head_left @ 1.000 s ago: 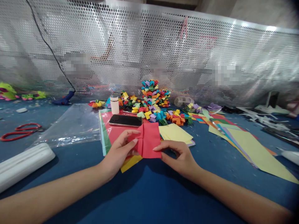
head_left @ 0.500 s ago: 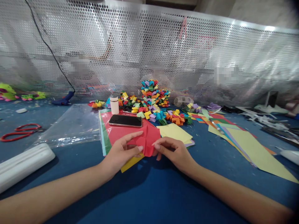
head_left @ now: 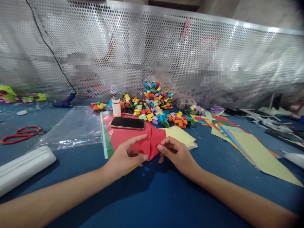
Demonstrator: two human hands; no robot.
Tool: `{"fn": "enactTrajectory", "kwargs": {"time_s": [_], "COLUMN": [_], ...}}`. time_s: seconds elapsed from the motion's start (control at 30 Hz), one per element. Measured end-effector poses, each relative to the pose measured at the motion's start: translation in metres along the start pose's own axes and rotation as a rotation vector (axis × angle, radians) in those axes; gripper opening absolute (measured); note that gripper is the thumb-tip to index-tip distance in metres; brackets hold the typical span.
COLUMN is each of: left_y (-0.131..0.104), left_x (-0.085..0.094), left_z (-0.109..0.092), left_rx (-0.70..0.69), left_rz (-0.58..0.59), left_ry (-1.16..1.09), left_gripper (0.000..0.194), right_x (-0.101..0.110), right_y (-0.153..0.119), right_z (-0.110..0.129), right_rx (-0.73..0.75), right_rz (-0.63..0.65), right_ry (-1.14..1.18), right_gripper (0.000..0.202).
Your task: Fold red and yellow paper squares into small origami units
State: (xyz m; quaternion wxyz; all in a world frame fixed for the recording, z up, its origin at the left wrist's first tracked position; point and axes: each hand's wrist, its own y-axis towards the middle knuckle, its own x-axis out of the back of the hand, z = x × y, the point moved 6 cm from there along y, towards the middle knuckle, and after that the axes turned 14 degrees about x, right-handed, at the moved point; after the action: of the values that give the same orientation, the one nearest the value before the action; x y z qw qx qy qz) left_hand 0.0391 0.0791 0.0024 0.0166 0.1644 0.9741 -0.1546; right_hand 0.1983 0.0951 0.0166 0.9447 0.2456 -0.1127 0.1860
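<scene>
A folded piece of red paper (head_left: 154, 144) with visible creases is held up between my two hands. My left hand (head_left: 125, 155) pinches its left lower side, thumb in front and index finger stretched along the top. On the right edge, my right hand (head_left: 174, 150) grips the paper between thumb and fingers. Behind the paper lies a stack of red sheets (head_left: 116, 134) with green and light blue edges, and a yellow corner (head_left: 130, 170) shows below my left hand. The red piece partly blends with the red stack, so its full outline is hard to make out.
A phone (head_left: 127, 123) and a white cylinder (head_left: 116, 107) rest on the stack. Colourful folded-paper pieces (head_left: 154, 98) stand behind. Left are red-handled scissors (head_left: 25, 134), a white device (head_left: 26, 167), a plastic sleeve (head_left: 73, 129) and a blue glue gun (head_left: 65, 100); right, coloured paper sheets (head_left: 256, 147).
The red paper has turned and shifted slightly to the right, its lower edge now coming to a point. My left thumb has moved right and down along it; my right hand stays nearly in place.
</scene>
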Motion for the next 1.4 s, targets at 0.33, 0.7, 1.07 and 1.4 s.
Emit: {"fn": "enactTrajectory", "kwargs": {"time_s": [0.33, 0.7, 1.07, 1.4], "left_y": [0.0017, 0.0025, 0.0032, -0.0018], "left_x": [-0.0018, -0.0036, -0.0055, -0.0089], "left_z": [0.0009, 0.0009, 0.003, 0.0018], "left_rx": [-0.024, -0.117, -0.138, -0.158], "left_rz": [0.028, 0.067, 0.11, 0.093], "left_ry": [0.001, 0.061, 0.115, 0.157], "left_gripper": [0.079, 0.052, 0.049, 0.051], "right_x": [-0.0016, -0.0033, -0.0027, -0.0018], "right_y": [-0.0014, -0.001, -0.0001, -0.0006], "right_z": [0.0076, 0.0079, 0.0042, 0.0088], "right_rx": [0.006, 0.092, 0.028, 0.057], "right_rz": [0.02, 0.108, 0.098, 0.059], "right_ry": [0.016, -0.15, -0.171, -0.185], "right_gripper": [0.028, 0.03, 0.032, 0.03]}}
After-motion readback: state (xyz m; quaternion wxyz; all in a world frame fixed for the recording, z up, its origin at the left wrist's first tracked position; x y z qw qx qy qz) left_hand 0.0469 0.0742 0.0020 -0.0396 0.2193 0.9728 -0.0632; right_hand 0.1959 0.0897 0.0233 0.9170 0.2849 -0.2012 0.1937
